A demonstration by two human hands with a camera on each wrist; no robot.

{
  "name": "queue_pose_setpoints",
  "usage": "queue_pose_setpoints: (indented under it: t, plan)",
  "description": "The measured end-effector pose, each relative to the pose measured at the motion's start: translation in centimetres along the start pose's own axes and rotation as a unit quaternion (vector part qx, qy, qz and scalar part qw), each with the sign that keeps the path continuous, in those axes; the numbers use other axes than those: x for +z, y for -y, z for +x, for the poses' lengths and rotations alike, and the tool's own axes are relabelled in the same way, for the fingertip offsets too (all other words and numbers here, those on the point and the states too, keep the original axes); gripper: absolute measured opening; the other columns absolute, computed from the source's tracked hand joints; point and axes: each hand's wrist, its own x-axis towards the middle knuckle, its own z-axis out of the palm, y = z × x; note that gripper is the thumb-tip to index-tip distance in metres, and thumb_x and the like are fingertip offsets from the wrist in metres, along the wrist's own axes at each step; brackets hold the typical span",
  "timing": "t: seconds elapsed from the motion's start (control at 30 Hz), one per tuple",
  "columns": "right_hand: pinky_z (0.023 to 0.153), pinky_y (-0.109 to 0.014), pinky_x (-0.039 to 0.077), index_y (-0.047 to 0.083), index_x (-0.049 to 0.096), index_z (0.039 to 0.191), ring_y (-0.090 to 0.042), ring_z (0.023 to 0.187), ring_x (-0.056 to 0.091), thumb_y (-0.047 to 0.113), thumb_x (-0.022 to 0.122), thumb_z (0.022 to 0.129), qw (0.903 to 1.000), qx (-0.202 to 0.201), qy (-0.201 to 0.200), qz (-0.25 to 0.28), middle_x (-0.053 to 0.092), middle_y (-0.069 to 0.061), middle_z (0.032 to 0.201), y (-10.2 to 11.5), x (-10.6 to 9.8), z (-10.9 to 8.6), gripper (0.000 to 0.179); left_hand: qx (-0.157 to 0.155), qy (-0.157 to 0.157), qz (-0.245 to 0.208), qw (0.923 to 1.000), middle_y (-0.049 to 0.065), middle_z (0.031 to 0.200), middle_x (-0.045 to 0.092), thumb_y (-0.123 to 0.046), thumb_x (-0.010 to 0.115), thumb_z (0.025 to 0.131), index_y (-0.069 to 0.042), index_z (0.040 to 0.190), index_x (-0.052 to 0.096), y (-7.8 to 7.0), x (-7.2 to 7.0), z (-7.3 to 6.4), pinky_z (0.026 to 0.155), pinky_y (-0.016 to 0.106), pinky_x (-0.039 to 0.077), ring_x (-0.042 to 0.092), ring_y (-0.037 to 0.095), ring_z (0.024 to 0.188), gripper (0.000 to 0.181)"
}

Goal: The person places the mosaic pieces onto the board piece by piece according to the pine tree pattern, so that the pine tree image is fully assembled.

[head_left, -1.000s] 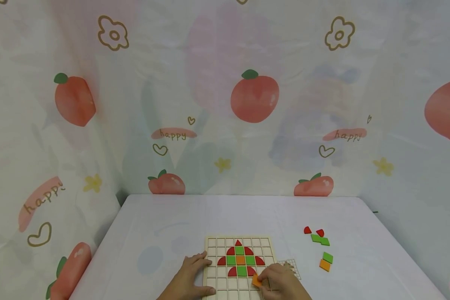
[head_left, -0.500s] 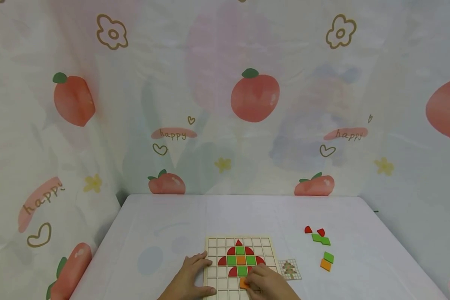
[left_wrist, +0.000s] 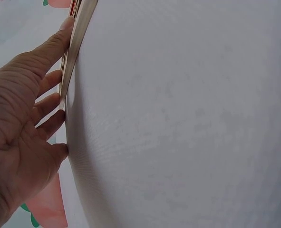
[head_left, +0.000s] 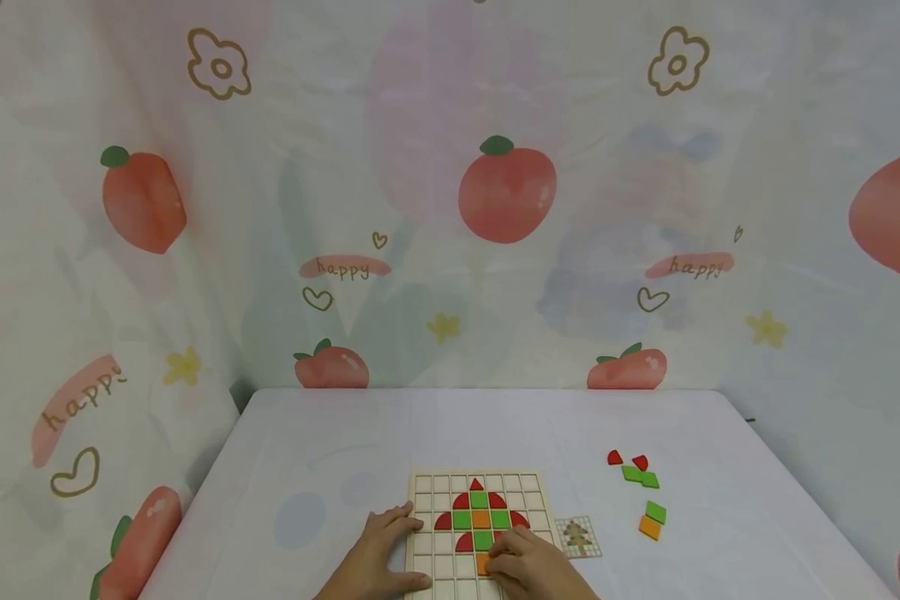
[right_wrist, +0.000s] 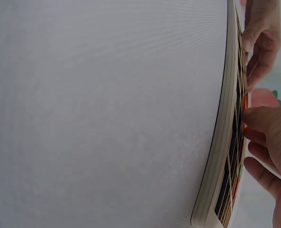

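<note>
Catching on one of the thin strips between the cells looks like the likeliest trouble for the orange square, because the right hand covers its right side and hides whether that edge lies flat. The square is on the board, just near of a green square in the same column; I cannot tell if it is fully down in its cell. A bump from the knuckles could also shift the red piece just far of them, and the board could slide on the white table if the left hand pressed too lightly. That left hand is spread wide, fingers nearly straight, touching the board's left side. The right hand is mostly bent inward, thumb and fingertips pinching the orange square, with a picture card just beyond the board's right edge
</note>
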Motion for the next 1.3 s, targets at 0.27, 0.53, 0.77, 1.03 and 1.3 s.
queue_pose_setpoints:
  t: [0.27, 0.53, 0.77, 1.03, 1.3]
  plan:
    - [0.07, -0.015, 0.053, 0.017, 0.076, 0.098, -0.007, 0.088, 0.059, 0.013, 0.08, 0.089, 0.9986, 0.022, -0.045, 0.019, 0.068, 0.009, 0.096, -0.8, 0.0, -1.3, 0.011, -0.014, -0.001, -0.013, 0.9998, 0.016, 0.156, 0.045, -0.046, 0.091, 0.073, -0.016, 0.132, 0.065, 0.3, 0.1, 0.2, 0.114, 0.077, 0.016, 0.03, 0.053, 0.146, 0.071]
    - [0.075, -0.027, 0.059, 0.023, 0.075, 0.093, -0.006, 0.091, 0.061, 0.02, 0.081, 0.088, 0.9892, 0.125, -0.075, -0.016, 0.067, 0.017, 0.097, -1.1, -1.2, -3.5, 0.009, -0.005, -0.004, -0.002, 1.0, 0.015, 0.157, 0.045, -0.048, 0.09, 0.073, -0.015, 0.134, 0.064, 0.2, 0.0, 0.0, 0.116, 0.075, 0.016, 0.032, 0.05, 0.146, 0.074]
    - [0.089, -0.003, 0.046, 0.026, 0.075, 0.091, -0.007, 0.092, 0.064, 0.011, 0.091, 0.072, 0.9727, 0.17, -0.146, -0.062, 0.064, 0.021, 0.097, -2.0, -1.8, -5.7, 0.03, -0.001, -0.005, 0.002, 1.0, 0.015, 0.157, 0.044, -0.047, 0.09, 0.074, -0.015, 0.134, 0.064, 0.2, 0.1, 0.0, 0.116, 0.075, 0.015, 0.033, 0.049, 0.146, 0.074]
    - [0.079, -0.023, 0.059, 0.026, 0.078, 0.097, -0.004, 0.093, 0.064, 0.011, 0.09, 0.074, 0.9492, 0.282, -0.13, -0.053, 0.066, 0.02, 0.099, -2.5, -3.7, -7.2, 0.03, -0.001, -0.005, 0.001, 1.0, 0.015, 0.157, 0.045, -0.048, 0.09, 0.073, -0.015, 0.133, 0.064, 0.0, 0.0, 0.0, 0.117, 0.074, 0.014, 0.034, 0.048, 0.146, 0.073]
    - [0.075, -0.028, 0.058, 0.024, 0.076, 0.097, -0.005, 0.088, 0.062, 0.016, 0.086, 0.081, 0.9221, 0.376, -0.082, -0.039, 0.069, 0.014, 0.099, -3.4, -5.5, -8.3, 0.021, 0.008, -0.002, 0.004, 1.0, 0.016, 0.156, 0.045, -0.047, 0.09, 0.074, -0.012, 0.133, 0.064, 0.1, 0.1, 0.0, 0.118, 0.073, 0.013, 0.036, 0.048, 0.145, 0.073]
